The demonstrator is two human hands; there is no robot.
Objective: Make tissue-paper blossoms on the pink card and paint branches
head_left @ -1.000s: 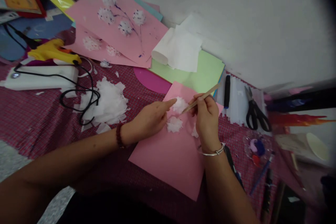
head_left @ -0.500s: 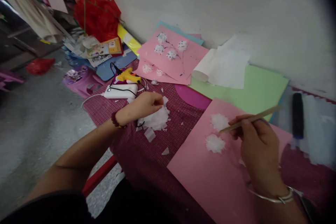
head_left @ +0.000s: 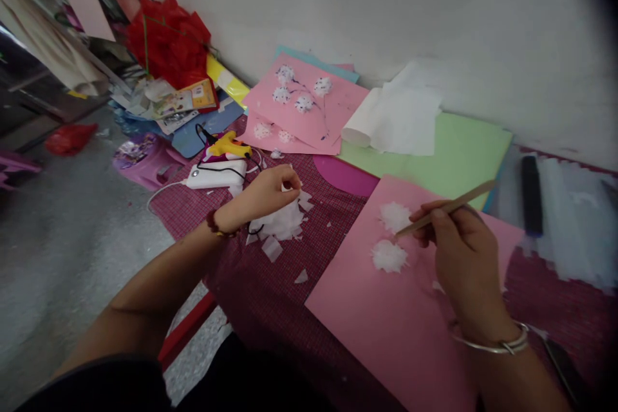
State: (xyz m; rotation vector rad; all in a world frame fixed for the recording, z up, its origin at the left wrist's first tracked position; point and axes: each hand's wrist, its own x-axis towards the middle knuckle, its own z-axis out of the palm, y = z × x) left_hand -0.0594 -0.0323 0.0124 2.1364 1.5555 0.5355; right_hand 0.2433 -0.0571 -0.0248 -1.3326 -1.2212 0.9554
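My right hand point(head_left: 463, 251) grips a flat wooden stick point(head_left: 451, 207), its lower end pointing at the gap between two fluffy white paper flowers point(head_left: 389, 256) on a pink sheet point(head_left: 367, 315). Whether the tip touches the sheet I cannot tell. My left hand point(head_left: 273, 192) hovers over a heap of small white paper pieces point(head_left: 280, 222), thumb and fingers curled together in a pinch. What lies between those fingertips, if anything, is too small to make out.
Behind are finished-looking pink flower pictures point(head_left: 309, 90), a white paper roll point(head_left: 357, 135) and a green sheet point(head_left: 410, 167). A yellow glue gun point(head_left: 229, 145) lies beside a white power strip point(head_left: 217, 175) with cables. A black-handled object point(head_left: 532, 196) and clear plastic point(head_left: 570, 225) are at right.
The camera view has shifted slightly, so most things sit further left. My left hand stays pinched above the paper heap. The stick's tip remains near the two white flowers.
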